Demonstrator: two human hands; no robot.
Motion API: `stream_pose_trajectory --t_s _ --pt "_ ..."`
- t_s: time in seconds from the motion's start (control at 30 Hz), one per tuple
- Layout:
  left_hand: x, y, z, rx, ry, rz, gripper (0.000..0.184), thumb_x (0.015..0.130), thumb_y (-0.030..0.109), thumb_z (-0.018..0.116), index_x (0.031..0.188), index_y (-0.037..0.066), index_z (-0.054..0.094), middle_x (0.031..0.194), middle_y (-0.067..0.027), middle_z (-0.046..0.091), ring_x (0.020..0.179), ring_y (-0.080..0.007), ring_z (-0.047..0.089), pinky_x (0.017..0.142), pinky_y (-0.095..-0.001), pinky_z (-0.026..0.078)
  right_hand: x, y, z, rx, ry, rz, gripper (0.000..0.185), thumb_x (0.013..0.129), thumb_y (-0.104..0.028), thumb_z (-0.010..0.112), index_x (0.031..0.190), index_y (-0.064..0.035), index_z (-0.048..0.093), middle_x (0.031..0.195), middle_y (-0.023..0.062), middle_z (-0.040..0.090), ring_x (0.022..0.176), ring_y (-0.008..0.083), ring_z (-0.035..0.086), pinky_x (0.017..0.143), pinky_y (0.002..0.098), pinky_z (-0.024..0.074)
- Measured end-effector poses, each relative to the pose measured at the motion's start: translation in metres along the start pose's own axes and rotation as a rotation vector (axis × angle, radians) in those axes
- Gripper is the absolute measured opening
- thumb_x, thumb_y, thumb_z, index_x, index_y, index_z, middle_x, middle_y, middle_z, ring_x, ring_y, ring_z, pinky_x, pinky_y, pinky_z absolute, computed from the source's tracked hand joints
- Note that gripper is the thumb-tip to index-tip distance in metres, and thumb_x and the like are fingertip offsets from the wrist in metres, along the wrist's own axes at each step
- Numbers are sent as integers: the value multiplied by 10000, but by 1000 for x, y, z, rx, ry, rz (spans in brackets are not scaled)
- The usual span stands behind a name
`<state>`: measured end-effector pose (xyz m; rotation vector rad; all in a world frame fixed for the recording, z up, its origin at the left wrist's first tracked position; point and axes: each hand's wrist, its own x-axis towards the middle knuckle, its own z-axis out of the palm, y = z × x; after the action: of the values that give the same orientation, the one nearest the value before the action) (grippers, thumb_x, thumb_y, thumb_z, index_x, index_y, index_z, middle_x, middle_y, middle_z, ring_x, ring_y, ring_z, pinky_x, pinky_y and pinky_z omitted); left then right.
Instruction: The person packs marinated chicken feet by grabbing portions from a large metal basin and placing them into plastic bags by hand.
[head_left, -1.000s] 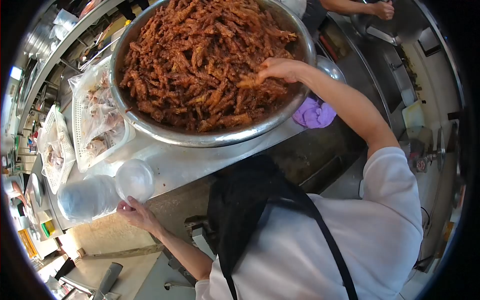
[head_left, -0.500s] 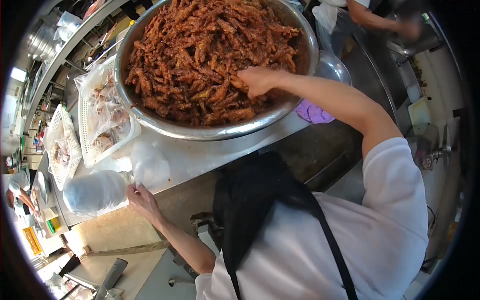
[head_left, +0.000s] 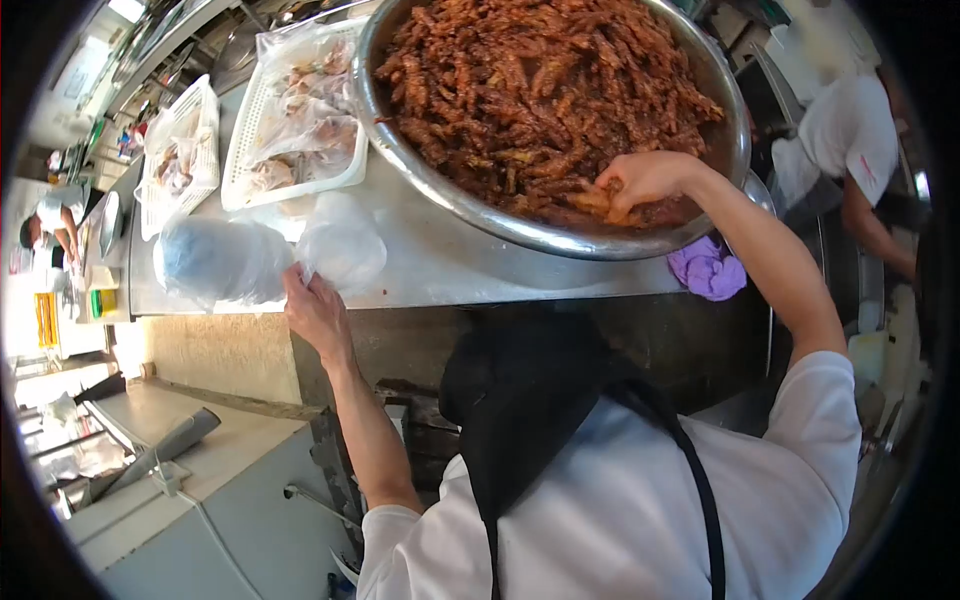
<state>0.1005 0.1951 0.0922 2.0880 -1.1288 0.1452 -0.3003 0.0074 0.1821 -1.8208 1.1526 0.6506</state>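
Observation:
A wide metal bowl [head_left: 470,208] stands on the metal counter, heaped with reddish-brown chicken feet [head_left: 540,90]. Inside its near right part, my right hand [head_left: 645,185] has its fingers closed around an orange-brown chicken foot [head_left: 588,200]. At the counter's front edge, my left hand [head_left: 315,305] pinches the edge of a clear plastic bag or lid [head_left: 342,240]; which of the two I cannot tell. Left of it lies a plastic-wrapped stack [head_left: 215,262], close to my left fingertips.
Two white baskets [head_left: 236,180] [head_left: 208,150] with bagged food stand left of the bowl. A purple cloth [head_left: 708,270] lies near the bowl's right side. One person in white [head_left: 850,130] is at the right, another [head_left: 60,215] at the far left.
The view has swung, so the bowl and baskets appear further right. My right hand has moved nearer the bowl's front rim. My left hand stays at the clear plastic beside the stack.

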Motion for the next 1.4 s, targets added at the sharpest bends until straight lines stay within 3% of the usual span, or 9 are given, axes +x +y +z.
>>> stream_pose_trajectory --t_s 0.2,0.33,0.6,0.77,0.9,1.0,1.1,1.27,1.4 --pt "11 -14 -1 225 -60 66 196 898 117 496 907 -53 591 690 -231 599 636 -432 561 614 -472 423 22 0 10 798 322 -170 562 815 -201 660 1279 57 478 1157 238 602 1046 261 593 897 355 454" --pt "16 12 -10 5 11 -25 202 885 84 501 992 -85 530 623 -191 570 572 -348 546 602 -436 423 17 -80 16 1164 -98 -446 344 860 -162 623 1138 12 520 916 159 686 608 174 618 527 337 538" --pt "18 21 -18 -358 -137 -134 205 892 70 514 1038 -73 495 570 -91 509 525 -155 457 527 -328 377 143 -223 99 1361 -496 -338 169 888 -166 583 922 -4 615 850 159 672 652 230 650 542 400 542" --pt "14 -18 -6 -233 -215 -144 244 888 62 498 1036 -86 623 711 -201 616 631 -261 579 635 -375 460 241 -287 110 1656 -249 -223 198 897 -209 566 902 -20 626 830 137 666 706 238 653 614 423 545" --pt "42 -33 -11 -272 -70 -15 263 859 43 475 1022 -91 632 807 -240 651 710 -296 631 686 -396 480 200 -285 91 1255 -127 -402 221 865 -242 606 923 -35 656 796 119 666 695 221 635 623 356 514" --pt "61 -35 -11 -313 -101 -155 263 849 44 481 1012 -85 641 747 -221 635 705 -264 628 677 -371 477 175 -272 72 83 190 -597 189 856 -218 611 882 -46 683 803 93 672 716 183 623 626 328 490" --pt "66 -39 -18 -368 -317 -289 352 839 70 574 1160 -74 580 813 -178 639 779 -238 627 697 -353 479 163 -272 65 226 186 -412 176 846 -191 611 832 -35 690 833 76 677 767 164 614 635 313 473" --pt "10 -41 -12 -506 42 93 822 763 239 765 1398 -40 324 1084 -153 614 947 -299 606 816 -394 476 163 -277 73 877 27 -574 169 848 -149 576 840 -20 684 854 94 671 809 186 617 620 374 488" --pt "-24 -60 27 -548 -186 -27 584 755 218 746 1225 -44 519 1099 -207 636 997 -333 617 845 -409 468 153 -297 58 1193 -57 -626 185 891 -141 537 839 -16 662 875 112 664 876 208 628 667 418 539"
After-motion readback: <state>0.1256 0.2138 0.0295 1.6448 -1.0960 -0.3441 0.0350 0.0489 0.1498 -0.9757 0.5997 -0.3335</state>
